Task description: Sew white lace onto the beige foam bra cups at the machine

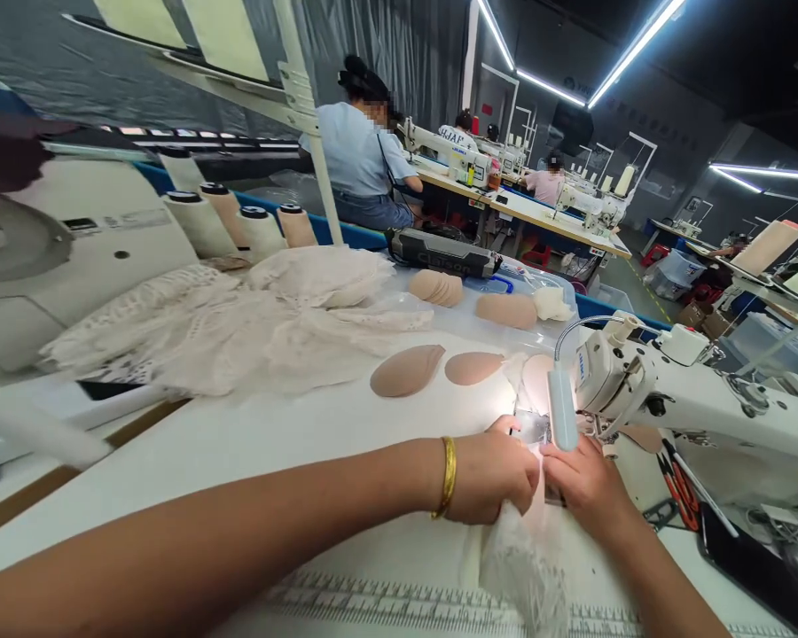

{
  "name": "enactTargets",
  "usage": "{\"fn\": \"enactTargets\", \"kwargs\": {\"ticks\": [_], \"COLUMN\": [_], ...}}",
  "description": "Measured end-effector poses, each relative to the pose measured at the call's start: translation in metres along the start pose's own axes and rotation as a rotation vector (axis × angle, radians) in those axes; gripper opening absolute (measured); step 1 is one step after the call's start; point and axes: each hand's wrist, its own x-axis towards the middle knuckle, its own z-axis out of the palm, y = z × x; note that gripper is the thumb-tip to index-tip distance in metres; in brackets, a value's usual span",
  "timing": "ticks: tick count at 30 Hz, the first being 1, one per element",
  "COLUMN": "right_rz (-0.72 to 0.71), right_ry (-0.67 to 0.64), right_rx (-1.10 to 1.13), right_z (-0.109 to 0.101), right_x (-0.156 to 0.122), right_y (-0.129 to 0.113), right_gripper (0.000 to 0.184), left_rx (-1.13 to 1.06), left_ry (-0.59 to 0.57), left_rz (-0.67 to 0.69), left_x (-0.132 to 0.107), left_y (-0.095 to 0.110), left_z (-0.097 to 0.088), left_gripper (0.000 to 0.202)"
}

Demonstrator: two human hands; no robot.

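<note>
My left hand (496, 477), with a gold bangle at the wrist, is closed round white lace fabric (528, 567) that hangs down over the table's front edge. My right hand (589, 486) pinches the same fabric beside the needle area of a white sewing machine (621, 381). A small lamp (562, 408) lights this spot and hides part of the needle and presser foot. Just behind the hands, a beige cup pad (537, 377) lies by the machine head. Two more pads, a larger one (407, 370) and a smaller one (473, 368), rest on the white tabletop (293, 443).
Piled lace garments (259, 319) cover the back left, near thread cones (199, 221). A clear plastic tray (559, 332) holds stacked pads (437, 288). Red-handled scissors (682, 492) and a black phone (751, 558) lie right. A measuring tape strip (399, 598) runs along the front. Co-workers sit beyond.
</note>
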Motion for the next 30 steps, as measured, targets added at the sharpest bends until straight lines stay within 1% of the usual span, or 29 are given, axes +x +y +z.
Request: {"fn": "enactTargets", "kwargs": {"ticks": [3,5,9,14,20,24,27,30], "right_rz": [0.072,0.105,0.160,0.226,0.334,0.324,0.296,0.284], "right_ry": [0.002,-0.042,-0.138,-0.166,-0.214,-0.204,-0.172,-0.173], "right_rx": [0.136,0.181,0.122,0.075,0.092,0.076,0.066,0.063], "right_z": [-0.006,-0.010,-0.010,-0.004,-0.005,-0.007,-0.007,-0.007], "right_x": [-0.006,-0.010,-0.016,-0.022,-0.022,-0.020,-0.018,-0.018], "right_y": [-0.002,-0.003,0.001,0.006,0.006,0.005,0.005,0.005], "right_gripper": [0.034,0.035,0.034,0.040,0.040,0.040,0.040,0.038], "left_rx": [-0.002,0.014,0.043,0.052,0.079,0.074,0.061,0.056], "left_ry": [0.017,0.039,0.090,0.128,0.157,0.162,0.145,0.130], "left_rz": [-0.062,-0.091,-0.113,-0.102,-0.091,-0.073,-0.070,-0.072], "left_x": [0.002,0.002,0.003,0.006,0.008,0.008,0.007,0.007], "left_y": [-0.004,-0.003,-0.001,-0.005,-0.008,-0.010,-0.010,-0.010], "left_z": [0.001,0.004,0.012,0.017,0.019,0.018,0.014,0.008], "left_gripper": [0.033,0.031,0.032,0.028,0.025,0.019,0.019,0.020]}}
